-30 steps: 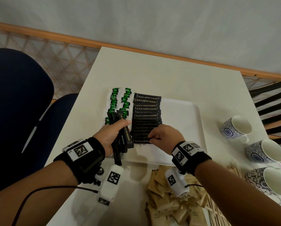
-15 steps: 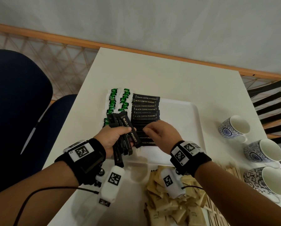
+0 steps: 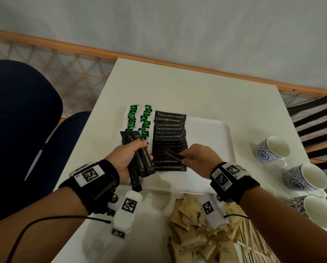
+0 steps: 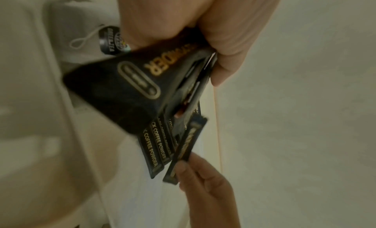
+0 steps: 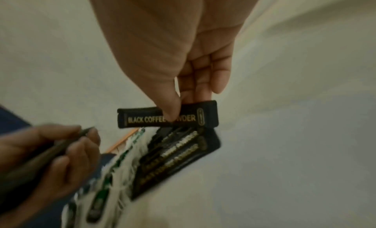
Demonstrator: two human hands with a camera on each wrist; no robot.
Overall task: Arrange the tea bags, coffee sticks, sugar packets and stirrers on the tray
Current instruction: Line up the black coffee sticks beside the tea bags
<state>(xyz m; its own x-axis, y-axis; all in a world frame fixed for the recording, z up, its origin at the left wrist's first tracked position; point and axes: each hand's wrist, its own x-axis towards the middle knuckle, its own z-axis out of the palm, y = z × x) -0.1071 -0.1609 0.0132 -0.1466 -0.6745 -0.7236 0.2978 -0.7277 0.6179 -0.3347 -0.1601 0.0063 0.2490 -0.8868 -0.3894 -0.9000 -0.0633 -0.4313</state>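
A white tray (image 3: 210,130) holds two columns of green-tagged tea bags (image 3: 139,120) at its left and a column of black coffee sticks (image 3: 169,137) beside them. My left hand (image 3: 128,158) grips a bundle of black coffee sticks (image 3: 142,160) over the tray's near left corner; the same bundle (image 4: 130,86) fills the left wrist view. My right hand (image 3: 194,156) pinches a single coffee stick (image 3: 173,154) between thumb and fingers, just above the laid column. The right wrist view shows that stick (image 5: 168,117) level, label facing the camera.
Brown sugar packets (image 3: 194,230) lie heaped on the table below the tray, with wooden stirrers (image 3: 253,242) to their right. Three blue-patterned cups (image 3: 272,150) stand along the table's right edge. A dark blue chair (image 3: 22,118) is at the left.
My right hand left the laid column, took one stick from the left hand's bundle, and now carries it over the column. The left hand shifted slightly.
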